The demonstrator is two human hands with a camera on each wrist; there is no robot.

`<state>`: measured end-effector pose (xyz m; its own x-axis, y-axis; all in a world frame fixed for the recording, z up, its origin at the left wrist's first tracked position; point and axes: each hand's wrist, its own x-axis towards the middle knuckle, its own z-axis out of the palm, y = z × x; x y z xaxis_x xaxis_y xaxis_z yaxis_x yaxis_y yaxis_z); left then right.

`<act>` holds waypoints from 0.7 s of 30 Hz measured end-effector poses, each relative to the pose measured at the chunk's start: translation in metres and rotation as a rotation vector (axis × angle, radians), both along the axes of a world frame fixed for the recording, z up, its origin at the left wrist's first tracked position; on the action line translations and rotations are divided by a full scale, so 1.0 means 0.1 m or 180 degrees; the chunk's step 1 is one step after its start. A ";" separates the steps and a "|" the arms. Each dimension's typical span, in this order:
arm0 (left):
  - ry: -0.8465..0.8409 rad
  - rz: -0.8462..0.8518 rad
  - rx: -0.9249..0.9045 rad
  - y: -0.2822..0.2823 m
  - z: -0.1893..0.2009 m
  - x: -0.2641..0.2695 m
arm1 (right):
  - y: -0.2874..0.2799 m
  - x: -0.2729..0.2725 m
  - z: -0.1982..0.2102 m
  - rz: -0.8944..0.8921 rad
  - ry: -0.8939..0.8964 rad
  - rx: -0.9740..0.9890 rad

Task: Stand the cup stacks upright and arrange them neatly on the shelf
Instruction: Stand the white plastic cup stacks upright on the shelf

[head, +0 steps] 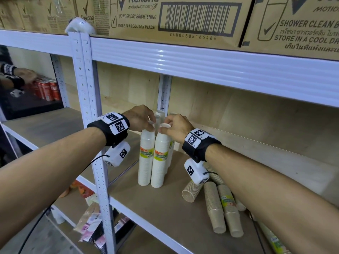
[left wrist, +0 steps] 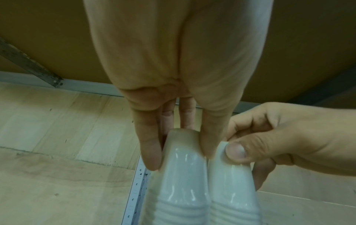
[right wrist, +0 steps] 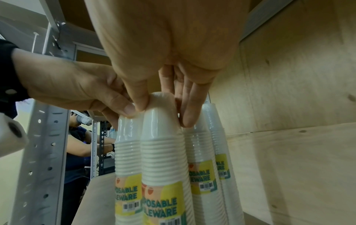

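Bare shelf board (head: 170, 208) before brown cup stacks (head: 214, 208)

Left carton (head: 165, 17) on top shelf: "Rexona", "MOTIONACTIVATED", "POWDER DRY BRIGHTENING", "STORE IN A COOL DRY PLACE", barcode with number 24800888165484. Right carton (head: 297, 24): "SHOWER CLEAN", "STORE IN A COOL DR…", cut off at the edge, plus Thai lines. Far-left cartons (head: 49, 15): "Rexona" again. White cup stacks (right wrist: 161, 167): yellow labels (right wrist: 163, 204) reading in part "…POSABLE …LEWARE", each with a small barcode, digits too small to read. Lying brown stack label (head: 228, 200): illegible. Wristbands (head: 114, 123): square coded markers, small characters unclear.
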<state>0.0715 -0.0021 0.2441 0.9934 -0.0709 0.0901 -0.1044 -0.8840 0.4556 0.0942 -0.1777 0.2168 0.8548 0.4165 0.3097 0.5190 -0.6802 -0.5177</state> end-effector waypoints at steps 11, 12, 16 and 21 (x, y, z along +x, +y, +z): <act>-0.0658 -0.0100 -0.0150 -0.11 0.34 -0.09 | -0.14 -0.04 0.11 -0.0094 -0.0180 0.0247; -0.0778 -0.0121 -0.0238 -0.15 0.40 -0.11 | -0.19 -0.05 0.11 -0.0108 -0.0223 0.0261; -0.0938 -0.0366 -0.0452 -0.49 0.56 -0.07 | -0.52 -0.08 0.07 -0.0364 -0.0279 0.0139; -0.0753 -0.0821 -0.0351 -1.01 0.50 0.03 | -1.04 -0.16 -0.09 -0.0899 -0.0147 0.0018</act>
